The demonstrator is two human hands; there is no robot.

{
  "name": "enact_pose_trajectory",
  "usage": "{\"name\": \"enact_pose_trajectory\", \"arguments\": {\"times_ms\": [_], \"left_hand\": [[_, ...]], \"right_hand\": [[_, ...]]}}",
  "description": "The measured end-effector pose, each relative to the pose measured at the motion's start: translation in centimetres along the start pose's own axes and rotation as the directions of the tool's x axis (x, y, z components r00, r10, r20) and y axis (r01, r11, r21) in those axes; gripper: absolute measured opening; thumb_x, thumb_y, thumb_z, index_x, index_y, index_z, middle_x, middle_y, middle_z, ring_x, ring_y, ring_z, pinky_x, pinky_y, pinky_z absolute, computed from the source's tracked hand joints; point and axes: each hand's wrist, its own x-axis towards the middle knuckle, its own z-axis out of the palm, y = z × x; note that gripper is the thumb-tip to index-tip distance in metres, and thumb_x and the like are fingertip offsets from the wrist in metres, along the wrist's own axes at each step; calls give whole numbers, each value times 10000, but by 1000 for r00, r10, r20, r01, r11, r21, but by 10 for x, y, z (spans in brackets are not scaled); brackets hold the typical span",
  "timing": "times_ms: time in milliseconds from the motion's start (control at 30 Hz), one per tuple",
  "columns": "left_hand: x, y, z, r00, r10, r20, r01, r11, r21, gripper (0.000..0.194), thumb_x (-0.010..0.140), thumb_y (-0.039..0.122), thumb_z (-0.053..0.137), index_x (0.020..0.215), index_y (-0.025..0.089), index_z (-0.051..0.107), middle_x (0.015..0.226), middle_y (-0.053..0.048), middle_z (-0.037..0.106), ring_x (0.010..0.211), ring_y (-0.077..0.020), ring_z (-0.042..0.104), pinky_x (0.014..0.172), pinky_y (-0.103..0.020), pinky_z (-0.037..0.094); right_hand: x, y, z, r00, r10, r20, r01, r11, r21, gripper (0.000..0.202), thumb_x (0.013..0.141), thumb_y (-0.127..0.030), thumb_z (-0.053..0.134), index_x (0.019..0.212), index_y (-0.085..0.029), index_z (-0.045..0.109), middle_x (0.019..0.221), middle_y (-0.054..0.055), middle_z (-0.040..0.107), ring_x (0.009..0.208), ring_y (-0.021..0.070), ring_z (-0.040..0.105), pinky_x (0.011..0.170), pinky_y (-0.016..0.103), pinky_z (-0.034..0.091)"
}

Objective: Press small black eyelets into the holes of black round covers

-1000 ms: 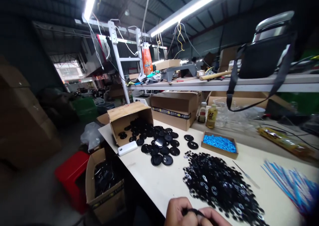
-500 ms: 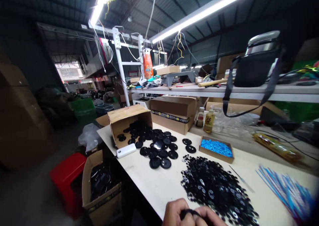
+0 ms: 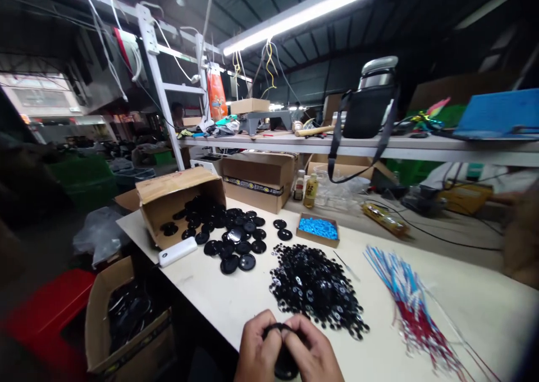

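At the bottom centre, my left hand (image 3: 259, 345) and my right hand (image 3: 309, 348) both grip a round black disc (image 3: 286, 365), with thumbs pressed on its upper part. Just beyond them lies a pile of small black rings (image 3: 315, 286) on the pale tabletop (image 3: 202, 286). Larger black discs (image 3: 246, 262) spill from a tipped cardboard box (image 3: 181, 182) at the left. A shallow tray (image 3: 318, 239) of small blue pieces stands behind the rings. Blue, white and red wires (image 3: 404, 292) lie in a bundle to the right.
A white power bank (image 3: 177, 251) lies at the table's left edge. Below it are an open box (image 3: 130, 348) and a red stool (image 3: 54, 303). A shelf (image 3: 278, 142) crosses behind, carrying a black bag (image 3: 366, 112). Bottles (image 3: 310, 191) stand under it.
The view has swung right and lower, so the scene sits further left. Both hands and the black disc now show more fully, and the wires' red ends have come into view.
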Motion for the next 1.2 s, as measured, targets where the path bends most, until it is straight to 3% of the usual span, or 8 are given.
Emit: {"name": "enact_pose_trajectory", "arguments": {"times_ms": [133,267,400,933,1200], "left_hand": [[-12,16,-2,994,105,38,-108,989,99,288,854,337,564,637,217,418,642,30,378,656,-151,370,611,-280,327],[-16,20,-3,990,99,105,-114,982,148,272,895,292,560,660,212,450,647,41,391,649,-144,376,607,-270,327],[-18,14,-3,987,89,136,-115,974,195,264,920,273,556,676,208,478,656,43,404,648,-141,390,606,-264,330],[-25,4,-4,984,106,141,-127,980,155,259,913,231,571,667,206,494,641,46,405,629,-133,378,593,-275,321],[-29,6,-5,970,179,164,-211,956,205,248,930,220,560,691,203,494,649,50,399,627,-126,377,590,-275,322]], "right_hand": [[-10,-8,-7,997,-66,36,69,994,-83,261,813,-415,730,743,-193,612,717,-7,566,706,170,513,637,252,421],[-16,-12,-17,998,-37,51,41,996,-82,163,846,-320,706,782,-191,631,735,-17,583,710,150,512,657,243,419],[-22,-10,-23,999,24,32,-21,996,-85,139,865,-318,700,831,-195,645,736,-26,591,675,139,514,638,244,429],[-28,-2,-25,999,35,29,-32,994,-104,148,873,-310,698,820,-193,624,737,-25,588,674,134,517,625,250,426],[-36,-9,-28,999,-21,36,28,977,-212,120,916,-300,672,863,-197,639,759,-22,579,687,132,511,640,253,426]]}}
